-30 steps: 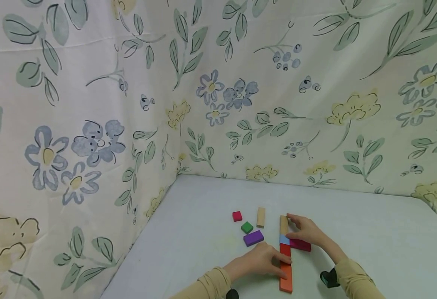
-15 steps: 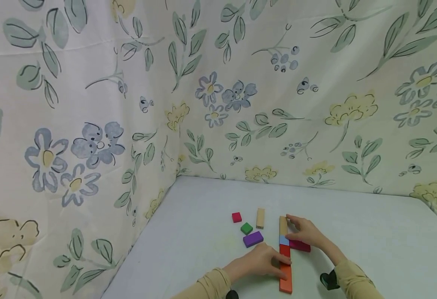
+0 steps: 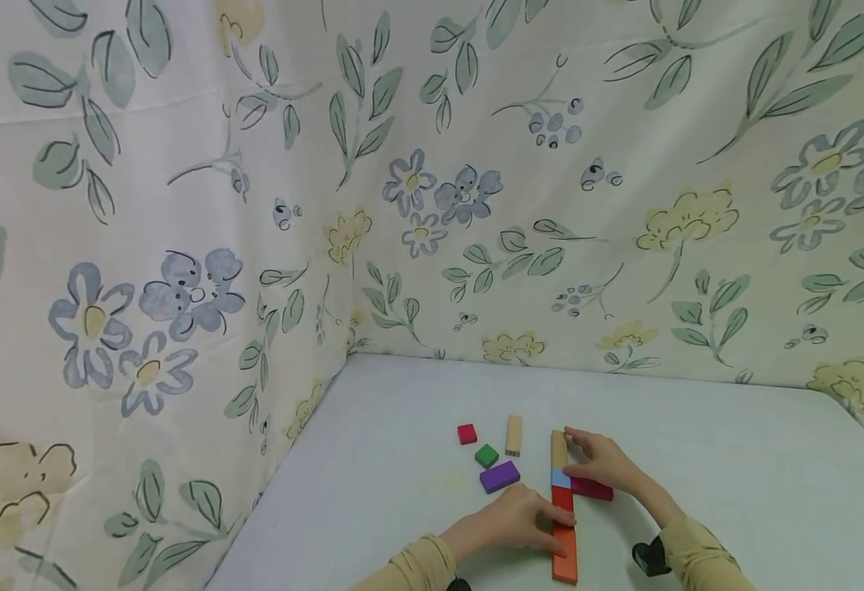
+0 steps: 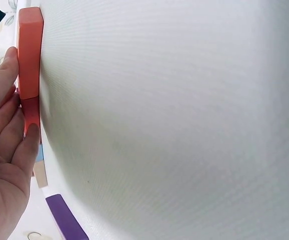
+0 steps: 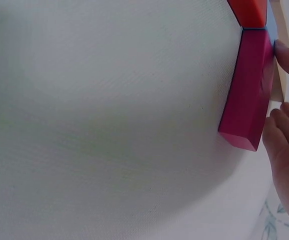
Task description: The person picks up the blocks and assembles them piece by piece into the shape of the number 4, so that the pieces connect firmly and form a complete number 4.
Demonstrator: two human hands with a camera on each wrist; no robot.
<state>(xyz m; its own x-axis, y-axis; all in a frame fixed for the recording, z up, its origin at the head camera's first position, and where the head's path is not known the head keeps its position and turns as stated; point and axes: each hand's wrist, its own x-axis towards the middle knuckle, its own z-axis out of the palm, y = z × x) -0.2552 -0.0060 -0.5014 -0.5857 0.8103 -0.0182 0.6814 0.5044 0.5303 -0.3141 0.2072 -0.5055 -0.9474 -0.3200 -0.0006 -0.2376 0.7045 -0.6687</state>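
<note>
A straight row of blocks runs away from me: orange block (image 3: 565, 566), red block (image 3: 562, 497), light blue block (image 3: 561, 478) and wooden block (image 3: 558, 447) at the far end. A magenta block (image 3: 593, 488) juts out to the right beside the light blue one. My left hand (image 3: 509, 519) reaches in from the left, its thumb on the orange block and its fingers on the red one. On the other side, my right hand (image 3: 605, 464) has its thumb at the light blue block (image 5: 271, 25) and its forefinger by the wooden block's far end.
Left of the row lie a purple block (image 3: 500, 477), a green block (image 3: 487, 455), a small red cube (image 3: 466, 433) and another wooden block (image 3: 513, 435). The white table (image 3: 735, 443) meets a flowered cloth (image 3: 432, 279) at its back and left.
The head view has tilted slightly upward, so everything sits a little lower in it. Hands and blocks keep the same places relative to each other.
</note>
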